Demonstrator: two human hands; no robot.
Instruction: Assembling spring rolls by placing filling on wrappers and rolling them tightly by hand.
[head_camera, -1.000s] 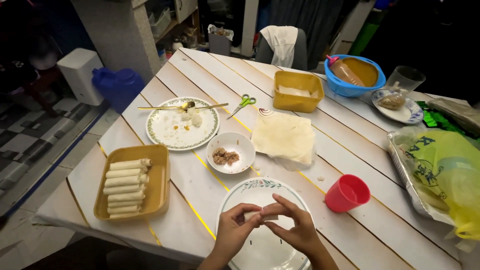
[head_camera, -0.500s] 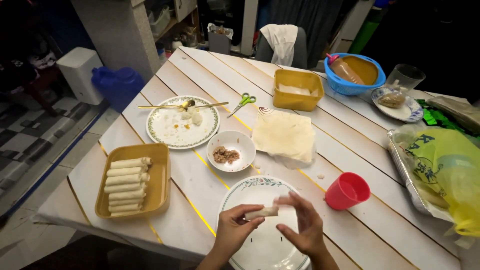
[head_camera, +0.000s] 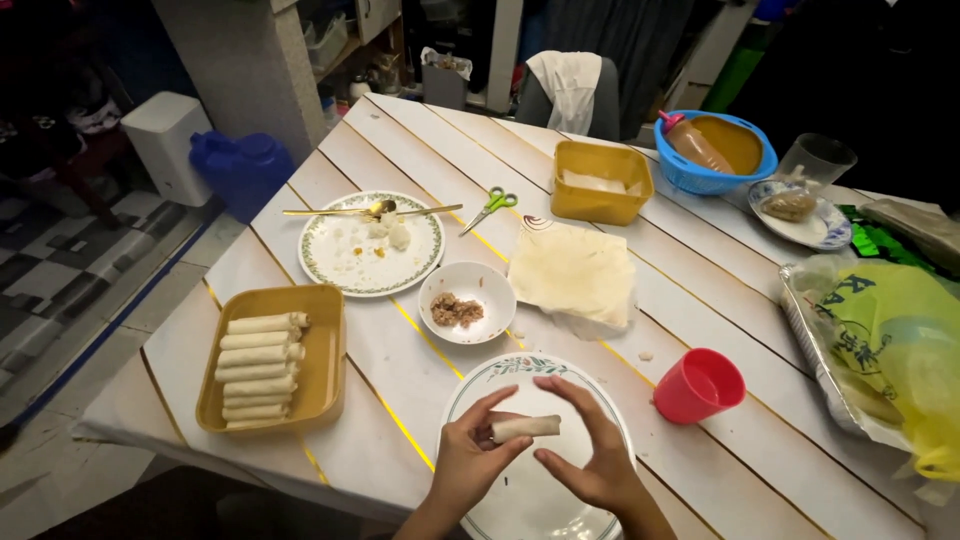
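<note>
A small pale rolled wrapper (head_camera: 527, 428) hangs above a white patterned plate (head_camera: 478, 384) at the near table edge. My left hand (head_camera: 472, 460) pinches the roll's left end between thumb and fingers. My right hand (head_camera: 594, 452) curves around its right end, fingertips touching it. A yellow tray (head_camera: 329, 365) to the left holds several finished rolls (head_camera: 260, 366). A small white bowl (head_camera: 492, 283) of brown filling stands just beyond the plate, with a stack of flat wrapper sheets (head_camera: 572, 274) to its right.
A red cup (head_camera: 699, 385) stands right of the plate. Farther back are a plate with spoons (head_camera: 370, 244), green scissors (head_camera: 490, 208), a yellow tub (head_camera: 600, 180), a blue basket (head_camera: 717, 150), a glass (head_camera: 815, 160) and a foil tray with a yellow bag (head_camera: 880, 330).
Both hands have lifted slightly and opened around the roll, which now shows as a finished cylinder between the fingertips; earlier the fingers were closed over it.
</note>
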